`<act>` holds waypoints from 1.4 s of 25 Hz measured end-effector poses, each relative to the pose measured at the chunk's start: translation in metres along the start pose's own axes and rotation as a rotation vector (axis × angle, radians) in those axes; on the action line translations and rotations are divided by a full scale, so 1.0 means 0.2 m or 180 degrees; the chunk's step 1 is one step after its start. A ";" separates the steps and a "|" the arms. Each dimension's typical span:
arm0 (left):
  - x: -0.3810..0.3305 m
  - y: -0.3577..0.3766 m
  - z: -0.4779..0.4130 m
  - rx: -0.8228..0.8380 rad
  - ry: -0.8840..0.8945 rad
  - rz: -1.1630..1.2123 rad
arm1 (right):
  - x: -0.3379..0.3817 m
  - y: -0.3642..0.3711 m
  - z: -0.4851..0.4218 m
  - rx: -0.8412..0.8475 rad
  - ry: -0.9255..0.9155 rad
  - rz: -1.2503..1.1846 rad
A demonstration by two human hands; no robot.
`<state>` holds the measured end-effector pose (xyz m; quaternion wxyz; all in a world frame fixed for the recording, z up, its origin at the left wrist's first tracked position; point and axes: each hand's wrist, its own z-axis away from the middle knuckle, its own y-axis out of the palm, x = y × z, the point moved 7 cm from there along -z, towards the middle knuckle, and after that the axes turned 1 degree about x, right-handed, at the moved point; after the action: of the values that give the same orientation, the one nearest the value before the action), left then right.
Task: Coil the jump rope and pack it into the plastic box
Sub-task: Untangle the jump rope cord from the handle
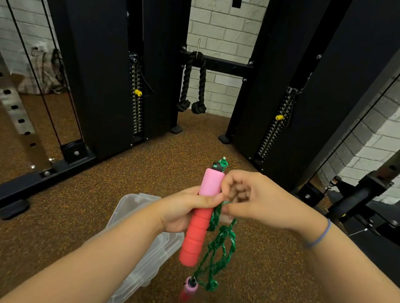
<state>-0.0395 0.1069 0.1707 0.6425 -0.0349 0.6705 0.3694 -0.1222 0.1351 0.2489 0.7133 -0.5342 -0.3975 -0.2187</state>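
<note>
My left hand grips a jump rope handle, pink foam on top and red ribbed foam below, held nearly upright. My right hand pinches the green braided rope right beside the handle. Several loops of the rope hang down under my right hand. The second handle, pink and red, dangles blurred at the bottom of the loops. A clear plastic box lies on the floor below my left forearm, partly hidden by it.
Brown speckled rubber floor all around. A black cable machine stands ahead with weight stacks, base feet and a black rope attachment. A steel rack upright is at the left, black equipment at the right.
</note>
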 end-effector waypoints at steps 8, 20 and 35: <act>0.03 0.03 -0.02 0.0268 -0.0008 0.0571 | 0.07 -0.05 0.03 -0.0619 -0.0315 0.0600; -0.03 -0.01 0.02 0.0331 0.0091 0.0855 | 0.10 0.12 0.03 -0.0408 -0.0834 0.1184; 0.01 0.05 0.03 0.0345 -0.0271 -0.0312 | -0.07 -0.06 -0.01 -0.0800 0.0255 0.0407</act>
<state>-0.0398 0.1176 0.1743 0.6886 -0.0171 0.6591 0.3018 -0.1383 0.1289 0.2444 0.6685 -0.6344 -0.3033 -0.2420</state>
